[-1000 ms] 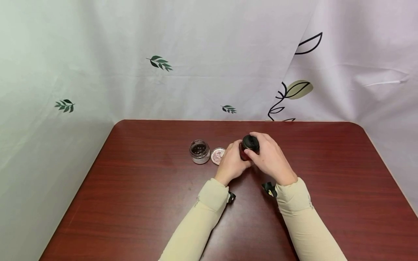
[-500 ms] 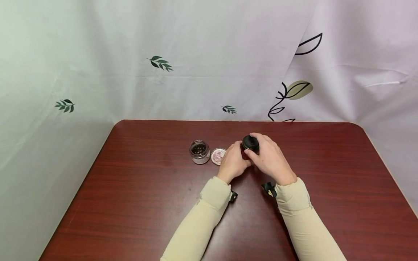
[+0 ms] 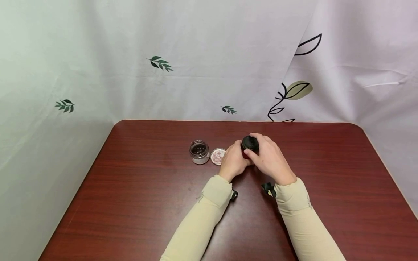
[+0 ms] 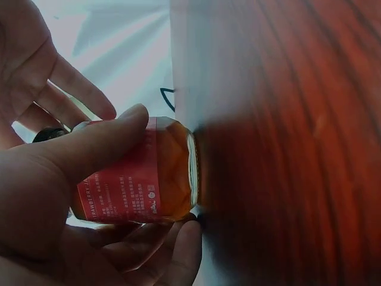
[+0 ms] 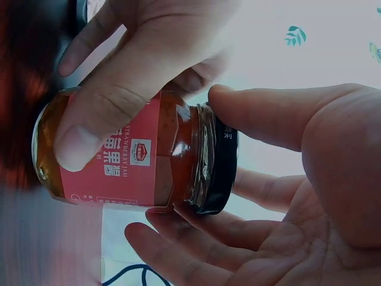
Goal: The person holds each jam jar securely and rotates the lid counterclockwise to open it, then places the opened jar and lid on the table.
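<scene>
The jam jar (image 3: 245, 152) stands mid-table (image 3: 130, 203), its black lid (image 3: 250, 143) seemingly not off yet. The left hand (image 3: 233, 162) grips its body; the right hand's (image 3: 269, 157) fingers curl round the lid. Left of them sit an opened jar (image 3: 199, 151) and its removed lid (image 3: 217, 156).

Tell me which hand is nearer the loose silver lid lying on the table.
Left. The left hand grips the jam jar just right of the silver lid, almost beside it. The right hand grips the jar's black cap, farther right.
</scene>
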`<state>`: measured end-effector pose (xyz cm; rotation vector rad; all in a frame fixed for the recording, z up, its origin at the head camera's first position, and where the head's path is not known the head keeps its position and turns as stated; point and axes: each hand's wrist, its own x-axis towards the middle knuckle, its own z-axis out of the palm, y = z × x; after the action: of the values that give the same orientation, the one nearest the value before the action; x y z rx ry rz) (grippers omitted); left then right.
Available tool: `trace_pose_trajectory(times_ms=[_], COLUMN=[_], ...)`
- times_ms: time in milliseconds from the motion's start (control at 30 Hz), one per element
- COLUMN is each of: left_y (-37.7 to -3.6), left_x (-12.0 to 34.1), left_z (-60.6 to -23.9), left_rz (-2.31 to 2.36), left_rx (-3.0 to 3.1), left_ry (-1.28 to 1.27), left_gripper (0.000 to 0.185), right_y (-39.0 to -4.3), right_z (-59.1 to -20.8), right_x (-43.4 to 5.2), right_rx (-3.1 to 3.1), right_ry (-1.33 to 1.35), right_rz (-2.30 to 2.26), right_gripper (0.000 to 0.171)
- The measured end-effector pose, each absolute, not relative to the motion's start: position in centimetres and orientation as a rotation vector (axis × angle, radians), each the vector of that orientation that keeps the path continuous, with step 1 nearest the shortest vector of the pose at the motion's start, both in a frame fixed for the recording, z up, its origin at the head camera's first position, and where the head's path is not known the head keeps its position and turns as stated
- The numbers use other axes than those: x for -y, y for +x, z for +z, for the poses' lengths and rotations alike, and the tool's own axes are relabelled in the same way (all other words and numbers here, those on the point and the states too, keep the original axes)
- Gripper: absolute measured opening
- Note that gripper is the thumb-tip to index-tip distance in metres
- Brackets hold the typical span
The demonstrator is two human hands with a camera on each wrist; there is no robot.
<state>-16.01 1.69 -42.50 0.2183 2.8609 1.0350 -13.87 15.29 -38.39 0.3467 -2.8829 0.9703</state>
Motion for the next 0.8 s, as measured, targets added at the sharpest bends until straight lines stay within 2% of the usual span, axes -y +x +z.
trace_pose_trajectory(times_ms=[800], left_y=[-16.27], left_x=[-0.97], left_z=[-42.29], left_rz=[1.120], left_rx=[-2.909], left_ry=[0.291], left_gripper=[0.048], right_y=[-13.53], right_z=[-38.16], right_x=[-15.08], right_rx=[2.853], right_ry=[0.379], right_rz=[0.999], right_gripper=[0.057])
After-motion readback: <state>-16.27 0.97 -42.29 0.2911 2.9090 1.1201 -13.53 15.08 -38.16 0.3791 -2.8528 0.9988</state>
